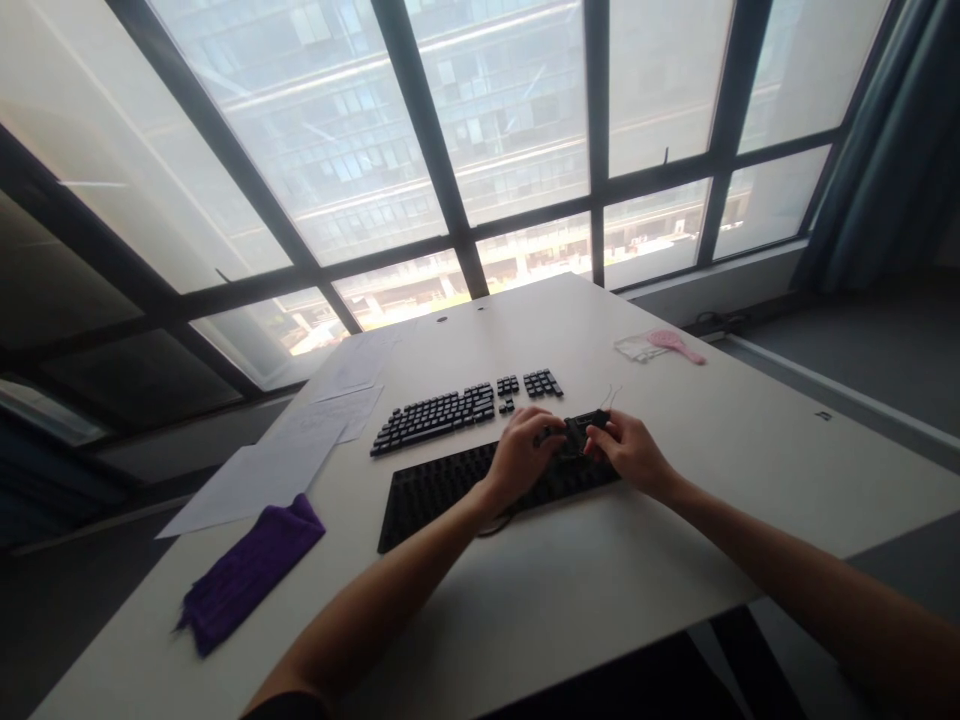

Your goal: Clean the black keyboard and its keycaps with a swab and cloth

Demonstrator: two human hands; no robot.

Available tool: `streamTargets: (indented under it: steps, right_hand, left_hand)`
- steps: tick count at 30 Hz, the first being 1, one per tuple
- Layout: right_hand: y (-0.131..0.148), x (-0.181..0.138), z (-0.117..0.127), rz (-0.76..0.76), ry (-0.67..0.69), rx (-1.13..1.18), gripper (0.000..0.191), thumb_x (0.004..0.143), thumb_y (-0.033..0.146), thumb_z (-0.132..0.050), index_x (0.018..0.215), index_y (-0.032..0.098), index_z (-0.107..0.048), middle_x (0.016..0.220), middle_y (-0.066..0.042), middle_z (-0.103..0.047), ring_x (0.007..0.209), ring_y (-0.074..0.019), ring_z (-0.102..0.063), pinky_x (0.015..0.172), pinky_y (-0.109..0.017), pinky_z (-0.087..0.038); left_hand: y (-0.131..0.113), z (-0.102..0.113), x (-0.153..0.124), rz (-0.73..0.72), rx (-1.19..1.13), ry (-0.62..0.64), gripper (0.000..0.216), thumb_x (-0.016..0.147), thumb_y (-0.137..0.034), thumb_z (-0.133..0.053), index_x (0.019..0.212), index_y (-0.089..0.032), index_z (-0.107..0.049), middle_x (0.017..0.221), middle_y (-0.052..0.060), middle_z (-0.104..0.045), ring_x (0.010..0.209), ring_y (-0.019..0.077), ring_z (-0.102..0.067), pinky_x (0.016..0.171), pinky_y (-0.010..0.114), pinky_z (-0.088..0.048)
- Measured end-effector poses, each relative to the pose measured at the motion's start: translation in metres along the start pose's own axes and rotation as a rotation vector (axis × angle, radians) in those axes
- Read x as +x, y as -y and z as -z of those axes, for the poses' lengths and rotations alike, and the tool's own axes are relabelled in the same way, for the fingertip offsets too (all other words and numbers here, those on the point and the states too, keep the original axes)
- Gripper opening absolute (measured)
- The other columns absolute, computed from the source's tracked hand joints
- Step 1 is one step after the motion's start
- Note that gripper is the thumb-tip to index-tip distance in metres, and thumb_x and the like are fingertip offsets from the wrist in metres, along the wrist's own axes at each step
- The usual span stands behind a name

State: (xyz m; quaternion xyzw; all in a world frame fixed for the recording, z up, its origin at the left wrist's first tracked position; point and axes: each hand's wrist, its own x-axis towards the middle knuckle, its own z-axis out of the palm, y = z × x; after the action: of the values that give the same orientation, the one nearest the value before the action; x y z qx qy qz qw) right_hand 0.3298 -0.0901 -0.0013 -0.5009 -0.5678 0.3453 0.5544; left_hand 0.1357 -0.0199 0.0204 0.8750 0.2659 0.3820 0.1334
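Note:
A black keyboard base (442, 490), its keycaps off over most of its visible part, lies in front of me on the white table. My left hand (525, 450) is over its right half, thumb and fingers closed together around something small and dark that I cannot make out. My right hand (626, 450) is closed at the keyboard's right end, fingertips against its dark edge. Thin bent wires (613, 393), like those of a wire keycap puller, stick out beyond its fingers. Behind the base, loose black keycaps (442, 415) are laid out in keyboard order.
A folded purple cloth (251, 570) lies at the left, with white paper sheets (262, 470) behind it. Toward the right rear are a pink hairbrush (675, 345) and a clear plastic bag (636, 347). Large windows (517, 110) stand beyond the table (787, 480).

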Motion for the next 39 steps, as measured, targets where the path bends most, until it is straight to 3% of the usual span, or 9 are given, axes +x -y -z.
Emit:
streamTargets:
  steps: [4, 7, 11, 14, 22, 39]
  right_hand:
    - [0.0, 0.001, -0.001, 0.016, 0.023, -0.004, 0.019, 0.089, 0.035, -0.057, 0.081, 0.018, -0.054, 0.068, -0.004, -0.067, 0.059, -0.0168, -0.061, 0.058, -0.029, -0.047]
    - [-0.002, 0.001, -0.001, 0.033, 0.039, -0.027, 0.019, 0.089, 0.034, -0.057, 0.079, 0.019, -0.054, 0.069, -0.004, -0.067, 0.06, -0.0172, -0.061, 0.059, -0.029, -0.047]
    - [-0.004, 0.001, 0.001, 0.039, 0.024, -0.049, 0.017, 0.09, 0.032, -0.056, 0.079, 0.019, -0.054, 0.07, -0.004, -0.067, 0.062, -0.0172, -0.062, 0.061, -0.03, -0.047]
    - [-0.004, 0.002, 0.002, 0.034, 0.022, -0.044, 0.017, 0.09, 0.032, -0.056, 0.08, 0.019, -0.054, 0.07, -0.004, -0.067, 0.062, -0.0173, -0.062, 0.062, -0.03, -0.047]
    - [-0.002, 0.001, 0.002, 0.021, 0.028, -0.045, 0.018, 0.089, 0.033, -0.057, 0.079, 0.018, -0.055, 0.07, -0.003, -0.067, 0.062, -0.0169, -0.061, 0.062, -0.029, -0.047]
    - [-0.003, 0.002, 0.003, 0.031, 0.015, -0.054, 0.02, 0.089, 0.036, -0.058, 0.08, 0.018, -0.056, 0.07, -0.005, -0.068, 0.063, -0.0174, -0.061, 0.063, -0.03, -0.048]
  left_hand:
    - [0.059, 0.018, 0.038, 0.118, 0.234, 0.089, 0.009, 0.08, -0.024, -0.069, 0.087, -0.021, -0.073, 0.092, 0.004, -0.07, 0.09, 0.0207, -0.061, 0.101, 0.044, -0.04]
    - [0.099, 0.022, 0.056, 0.142, 0.326, 0.179, 0.01, 0.076, -0.024, -0.071, 0.084, -0.021, -0.076, 0.094, 0.005, -0.07, 0.091, 0.0221, -0.061, 0.096, 0.04, -0.043]
    - [0.123, 0.018, 0.063, 0.115, 0.321, 0.243, 0.013, 0.075, -0.024, -0.07, 0.086, -0.021, -0.076, 0.087, 0.003, -0.072, 0.088, 0.0224, -0.059, 0.086, 0.034, -0.047]
    - [0.13, 0.016, 0.061, 0.052, 0.318, 0.284, 0.017, 0.077, -0.025, -0.068, 0.092, -0.022, -0.075, 0.085, 0.002, -0.072, 0.086, 0.0214, -0.059, 0.084, 0.033, -0.046]
    - [0.138, 0.018, 0.06, 0.022, 0.389, 0.34, 0.013, 0.079, -0.031, -0.069, 0.086, -0.023, -0.075, 0.093, 0.004, -0.072, 0.097, 0.0243, -0.057, 0.091, 0.038, -0.041]
    - [0.13, 0.021, 0.056, 0.013, 0.464, 0.344, 0.02, 0.08, -0.034, -0.07, 0.096, -0.024, -0.074, 0.099, 0.007, -0.07, 0.102, 0.027, -0.054, 0.094, 0.043, -0.037]
